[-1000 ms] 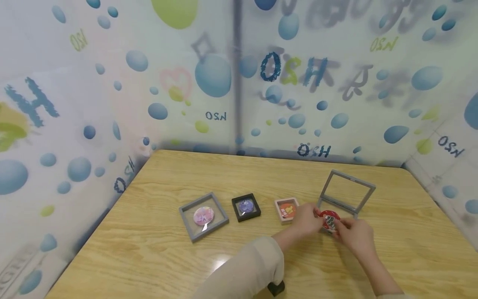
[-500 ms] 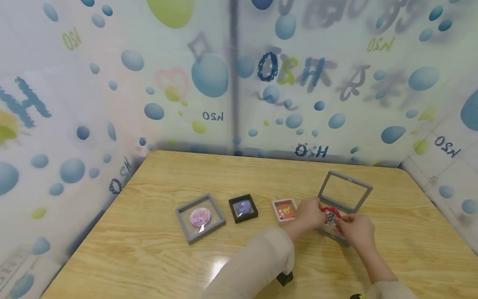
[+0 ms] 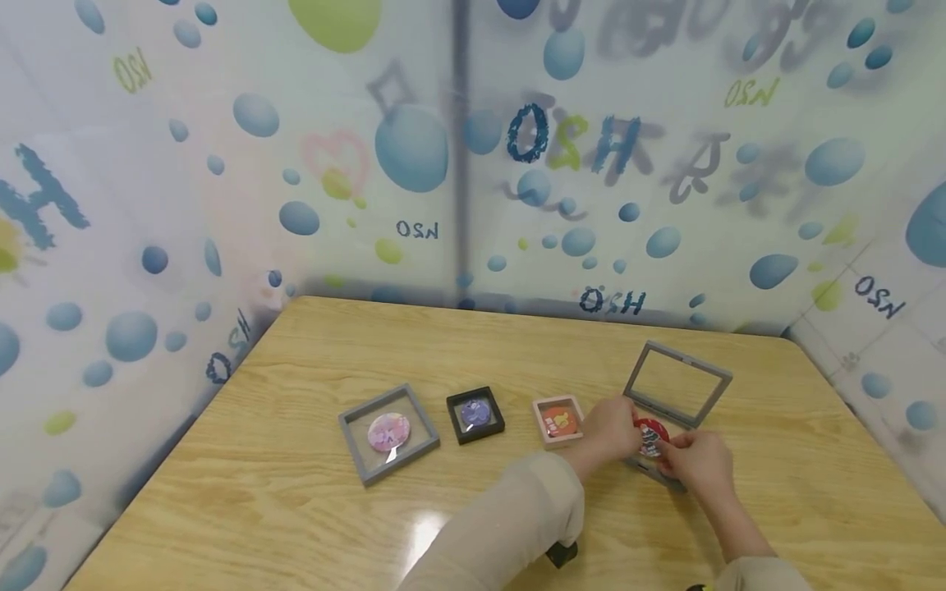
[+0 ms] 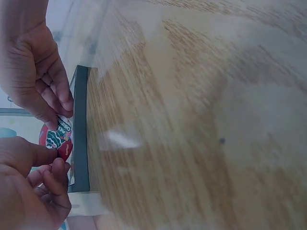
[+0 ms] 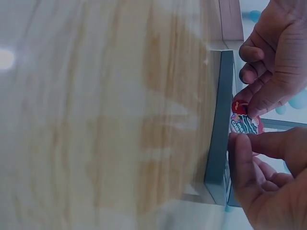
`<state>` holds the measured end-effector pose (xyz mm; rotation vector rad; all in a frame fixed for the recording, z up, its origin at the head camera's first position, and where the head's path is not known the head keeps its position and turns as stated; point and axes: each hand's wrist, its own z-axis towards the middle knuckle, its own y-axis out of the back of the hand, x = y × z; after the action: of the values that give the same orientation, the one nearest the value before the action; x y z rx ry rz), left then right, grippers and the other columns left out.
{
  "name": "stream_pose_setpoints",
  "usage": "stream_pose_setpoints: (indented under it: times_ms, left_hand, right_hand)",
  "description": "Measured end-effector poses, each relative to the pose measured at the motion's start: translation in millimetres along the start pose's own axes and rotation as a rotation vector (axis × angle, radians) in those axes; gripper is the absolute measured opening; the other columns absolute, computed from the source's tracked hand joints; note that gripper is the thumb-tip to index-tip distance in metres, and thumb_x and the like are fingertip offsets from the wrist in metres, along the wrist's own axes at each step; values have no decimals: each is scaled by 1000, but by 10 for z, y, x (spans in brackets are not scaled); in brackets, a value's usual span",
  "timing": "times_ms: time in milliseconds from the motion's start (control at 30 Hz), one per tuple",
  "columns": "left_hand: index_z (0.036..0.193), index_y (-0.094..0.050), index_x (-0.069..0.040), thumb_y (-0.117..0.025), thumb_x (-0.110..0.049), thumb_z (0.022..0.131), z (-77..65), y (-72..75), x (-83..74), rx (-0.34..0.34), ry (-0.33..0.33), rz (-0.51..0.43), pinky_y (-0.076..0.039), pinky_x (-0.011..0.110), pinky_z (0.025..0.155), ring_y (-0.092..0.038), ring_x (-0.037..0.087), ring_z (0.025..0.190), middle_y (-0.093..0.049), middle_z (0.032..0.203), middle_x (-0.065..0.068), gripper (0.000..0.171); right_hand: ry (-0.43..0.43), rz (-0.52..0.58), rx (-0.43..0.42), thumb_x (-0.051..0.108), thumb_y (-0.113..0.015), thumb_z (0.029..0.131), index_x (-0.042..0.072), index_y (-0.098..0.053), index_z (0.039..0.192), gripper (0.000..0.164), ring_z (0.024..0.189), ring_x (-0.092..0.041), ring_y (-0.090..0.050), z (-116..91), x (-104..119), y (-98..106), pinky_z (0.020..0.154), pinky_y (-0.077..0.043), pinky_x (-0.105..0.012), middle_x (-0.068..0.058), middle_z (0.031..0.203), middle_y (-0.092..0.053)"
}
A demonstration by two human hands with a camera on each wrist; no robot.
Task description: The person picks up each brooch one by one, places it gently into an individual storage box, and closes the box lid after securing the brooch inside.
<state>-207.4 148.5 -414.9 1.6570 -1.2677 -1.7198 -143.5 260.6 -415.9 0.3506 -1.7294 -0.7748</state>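
Observation:
A round red badge (image 3: 652,437) with a Christmas tree design is held between both hands. My left hand (image 3: 613,428) pinches its left edge between thumb and fingers. Its right edge is pinched by my right hand (image 3: 702,464). Directly below lies an open grey display frame (image 3: 715,400), its clear-windowed lid tilted up at the back. In the left wrist view, the badge (image 4: 58,138) sits just behind the frame's front wall (image 4: 81,134), fingertips at both edges. The right wrist view shows the badge (image 5: 245,122) tilted over the frame; whether it touches the film is unclear.
Left of the hands stand a pink frame (image 3: 537,414) with an orange badge, a black frame (image 3: 454,417) with a purple badge and a larger grey frame (image 3: 353,447) with a pink badge. A small black object (image 3: 562,554) shows beside the left sleeve. Printed walls surround the wooden table (image 3: 325,345).
The badge was tilted up and raised slightly half a second ago; now it lies lower over the frame. Both hands keep their pinch on it. The head view has shifted slightly.

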Motion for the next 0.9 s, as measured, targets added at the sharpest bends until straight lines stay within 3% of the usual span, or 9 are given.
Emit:
stream_pose_setpoints:
  times_ms: [533, 900]
  left_hand:
    - [70, -60, -21, -69, -18, 73, 16, -134, -10, -25, -40, 157, -35, 23, 47, -46, 7, 56, -51, 63, -8, 10]
    - [63, -56, -19, -67, -15, 71, 12, -116, -18, -68, -58, 221, -35, 25, 43, -46, 8, 52, -51, 59, -8, 15]
  right_hand:
    - [-3, -8, -37, 4, -59, 82, -16, -62, 81, 20, 45, -9, -58, 11, -88, -62, 43, -46, -18, -6, 54, -62]
    - [-10, -29, -29, 5, -60, 82, -15, -61, 82, 20, 46, -9, -57, 60, -54, -44, 43, -45, -19, -4, 54, -61]
